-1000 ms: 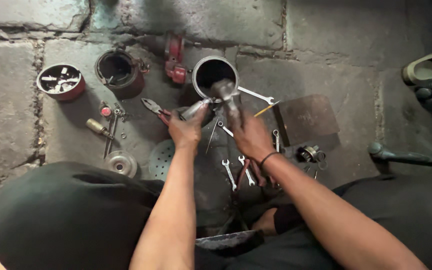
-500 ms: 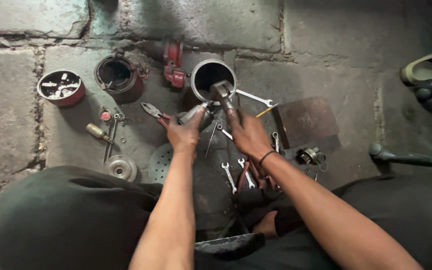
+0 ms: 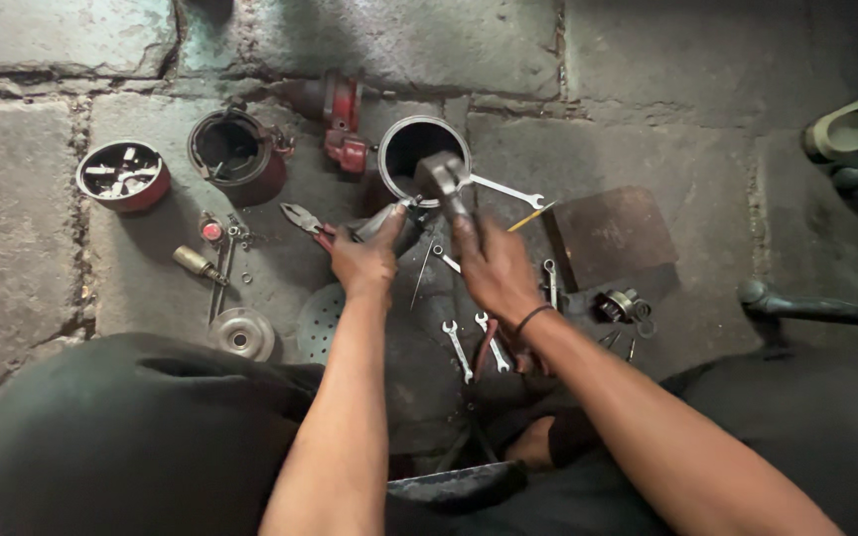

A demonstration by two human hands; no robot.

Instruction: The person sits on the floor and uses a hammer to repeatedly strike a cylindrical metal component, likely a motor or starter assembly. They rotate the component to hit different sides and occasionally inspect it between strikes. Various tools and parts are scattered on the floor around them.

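Our left hand (image 3: 367,260) grips a metal rod (image 3: 389,220) against the open steel cylinder (image 3: 419,159); right hand (image 3: 494,268) grips the hammer (image 3: 444,179) above its rim. Driving seemingly mid-way; motor housing (image 3: 235,154), spanners (image 3: 459,347) lie loose around us, reassembly left.

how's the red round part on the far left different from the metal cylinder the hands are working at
The red round part is low and shallow, with vanes showing inside; the metal cylinder is taller, and its inside looks dark and hollow. The red part lies apart from both hands, while the left hand and right hand work right at the cylinder, the right holding a hammer at its rim. Both are round, open on top and rest on the stone floor.
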